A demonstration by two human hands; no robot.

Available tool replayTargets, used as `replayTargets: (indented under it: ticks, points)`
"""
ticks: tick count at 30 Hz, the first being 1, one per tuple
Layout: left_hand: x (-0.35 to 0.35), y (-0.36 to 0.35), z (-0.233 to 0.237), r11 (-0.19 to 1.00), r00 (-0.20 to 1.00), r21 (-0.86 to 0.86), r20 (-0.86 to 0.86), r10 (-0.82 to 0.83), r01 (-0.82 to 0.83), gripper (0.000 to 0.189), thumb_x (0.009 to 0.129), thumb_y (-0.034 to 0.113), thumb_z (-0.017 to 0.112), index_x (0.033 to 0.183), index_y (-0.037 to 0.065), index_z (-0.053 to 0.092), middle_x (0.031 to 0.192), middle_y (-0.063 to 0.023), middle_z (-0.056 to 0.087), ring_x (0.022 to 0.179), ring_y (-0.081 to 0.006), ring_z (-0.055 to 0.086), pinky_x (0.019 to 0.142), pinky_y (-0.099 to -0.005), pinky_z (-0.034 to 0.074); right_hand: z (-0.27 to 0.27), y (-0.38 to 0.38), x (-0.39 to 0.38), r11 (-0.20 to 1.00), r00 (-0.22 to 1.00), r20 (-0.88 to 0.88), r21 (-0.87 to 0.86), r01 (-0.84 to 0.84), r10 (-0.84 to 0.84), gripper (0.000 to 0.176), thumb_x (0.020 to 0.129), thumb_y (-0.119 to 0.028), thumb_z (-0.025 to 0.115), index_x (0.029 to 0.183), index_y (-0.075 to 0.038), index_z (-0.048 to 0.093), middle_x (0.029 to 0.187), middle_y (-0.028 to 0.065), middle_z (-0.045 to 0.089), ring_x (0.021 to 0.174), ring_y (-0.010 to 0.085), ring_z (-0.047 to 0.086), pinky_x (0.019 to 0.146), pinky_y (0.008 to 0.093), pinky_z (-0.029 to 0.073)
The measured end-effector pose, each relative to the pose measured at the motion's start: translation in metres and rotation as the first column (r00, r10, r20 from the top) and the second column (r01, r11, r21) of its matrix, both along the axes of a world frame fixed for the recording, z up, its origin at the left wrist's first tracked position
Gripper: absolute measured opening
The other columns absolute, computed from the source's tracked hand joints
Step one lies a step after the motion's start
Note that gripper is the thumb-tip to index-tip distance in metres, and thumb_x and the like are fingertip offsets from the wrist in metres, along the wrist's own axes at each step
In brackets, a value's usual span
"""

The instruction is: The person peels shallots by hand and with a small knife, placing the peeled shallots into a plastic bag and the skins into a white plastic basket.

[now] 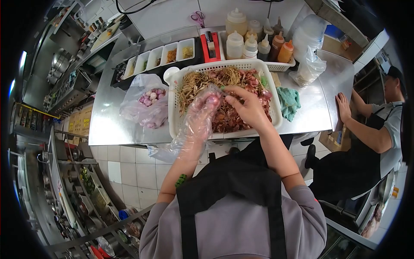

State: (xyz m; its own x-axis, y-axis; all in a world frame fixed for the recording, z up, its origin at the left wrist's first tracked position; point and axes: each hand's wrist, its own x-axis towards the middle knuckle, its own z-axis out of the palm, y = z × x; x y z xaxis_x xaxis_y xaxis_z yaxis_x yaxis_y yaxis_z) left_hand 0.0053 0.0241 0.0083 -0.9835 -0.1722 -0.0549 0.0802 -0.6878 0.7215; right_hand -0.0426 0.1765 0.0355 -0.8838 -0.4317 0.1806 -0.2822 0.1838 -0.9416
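Apron [241, 177] nearest; over basket [174, 112], right hand [250, 110] fingers pinch the bag [189, 129] sheathing left hand [209, 105], fingers bunched.

I see a bright, evenly lit kitchen under overhead light. The steel counter [108, 123] shows soft glare; the plastic glove [187, 136] on the left hand [206, 108] glints. Fisheye bends the edges; corners are black, margins blurred.

Grey top [235, 226], black apron [235, 181], clear plastic glove [192, 127] over the left hand [208, 107].
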Motion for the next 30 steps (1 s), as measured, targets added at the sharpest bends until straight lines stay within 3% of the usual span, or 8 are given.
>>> replayTargets:
  ticks: [4, 10, 11, 12, 14, 21, 23, 30]
  points:
    - [0.0, -0.003, -0.003, 0.999, 0.997, 0.021, -0.059, 0.047, -0.046, 0.026, 0.083, 0.002, 0.063, 0.107, -0.001, 0.055, 0.105, -0.0139, 0.059, 0.098, -0.0199, 0.059, 0.09, -0.0288, 0.05, -0.004, 0.01, -0.008, 0.992, 0.992, -0.012, 0.024, 0.126, -0.126, 0.03, 0.089, -0.014, 0.058, 0.116, -0.002, 0.056, 0.102, 0.0068, 0.062, 0.093, 0.0136, 0.056, 0.084, 0.0266, 0.043]
    - [-0.003, 0.0, -0.007, 0.993, 0.993, 0.09, -0.086, 0.085, -0.078, 0.026, 0.083, 0.001, 0.063, 0.107, 0.002, 0.053, 0.11, -0.0146, 0.057, 0.101, -0.0201, 0.058, 0.091, -0.028, 0.049, -0.002, 0.005, 0.013, 0.974, 0.954, 0.228, -0.157, -0.161, 0.195, 0.038, 0.09, -0.015, 0.056, 0.126, -0.005, 0.049, 0.082, -0.0008, 0.053, 0.071, 0.008, 0.047, 0.065, 0.0227, 0.041]
    - [-0.003, -0.002, -0.014, 0.991, 0.989, 0.125, -0.133, 0.064, -0.047, 0.029, 0.082, 0.001, 0.064, 0.109, 0.003, 0.052, 0.111, -0.0139, 0.057, 0.101, -0.0196, 0.057, 0.091, -0.0274, 0.049, 0.004, 0.005, 0.015, 0.978, 0.946, 0.252, -0.1, -0.184, 0.204, 0.04, 0.089, -0.017, 0.056, 0.127, -0.006, 0.048, 0.113, 0.0141, 0.06, 0.097, 0.0239, 0.058, 0.085, 0.0329, 0.044]
    - [-0.004, -0.003, -0.018, 0.991, 0.989, 0.124, -0.132, 0.062, -0.046, 0.029, 0.082, 0.001, 0.064, 0.109, 0.003, 0.052, 0.111, -0.0139, 0.057, 0.101, -0.0196, 0.057, 0.091, -0.0274, 0.049, 0.003, 0.003, 0.017, 0.978, 0.946, 0.253, -0.101, -0.182, 0.202, 0.04, 0.089, -0.017, 0.056, 0.127, -0.006, 0.048, 0.113, 0.0141, 0.06, 0.097, 0.0239, 0.058, 0.085, 0.0329, 0.044]
    - [-0.006, -0.005, -0.026, 0.984, 0.992, 0.171, -0.097, 0.077, -0.06, 0.034, 0.082, 0.002, 0.064, 0.113, 0.004, 0.049, 0.113, -0.0138, 0.056, 0.101, -0.0192, 0.056, 0.09, -0.0264, 0.047, -0.003, -0.001, 0.018, 0.988, 0.986, -0.105, -0.069, -0.14, 0.133, 0.038, 0.089, -0.015, 0.055, 0.126, -0.006, 0.048, 0.114, 0.0133, 0.06, 0.097, 0.0253, 0.058, 0.085, 0.033, 0.044]
    - [-0.006, 0.004, -0.02, 0.956, 0.975, 0.279, -0.221, -0.021, 0.084, 0.031, 0.085, 0.007, 0.061, 0.114, 0.007, 0.049, 0.116, -0.0153, 0.054, 0.101, -0.0198, 0.055, 0.089, -0.0266, 0.047, -0.008, 0.0, 0.019, 0.986, 0.983, -0.087, 0.02, -0.163, 0.164, 0.038, 0.087, -0.015, 0.055, 0.124, -0.006, 0.049, 0.116, 0.016, 0.059, 0.102, 0.0313, 0.059, 0.089, 0.0345, 0.044]
    - [-0.006, 0.005, -0.019, 0.963, 0.982, 0.26, -0.189, -0.028, 0.078, 0.031, 0.087, 0.01, 0.06, 0.116, 0.008, 0.048, 0.114, -0.0106, 0.054, 0.1, -0.0184, 0.056, 0.086, -0.0262, 0.048, -0.013, -0.001, 0.018, 0.989, 0.969, -0.204, -0.024, -0.144, 0.137, 0.04, 0.086, -0.016, 0.056, 0.125, -0.008, 0.049, 0.116, 0.0175, 0.058, 0.1, 0.0319, 0.06, 0.087, 0.035, 0.045]
    - [-0.003, 0.001, -0.03, 0.95, 0.999, 0.312, -0.034, 0.0, 0.011, 0.033, 0.088, 0.013, 0.059, 0.118, 0.008, 0.046, 0.105, -0.0019, 0.055, 0.093, -0.0122, 0.056, 0.082, -0.0244, 0.049, -0.006, -0.001, 0.022, 0.985, 0.972, -0.163, -0.005, -0.171, 0.168, 0.044, 0.086, -0.017, 0.056, 0.128, -0.009, 0.048, 0.121, 0.0174, 0.056, 0.103, 0.0325, 0.059, 0.088, 0.0348, 0.045]
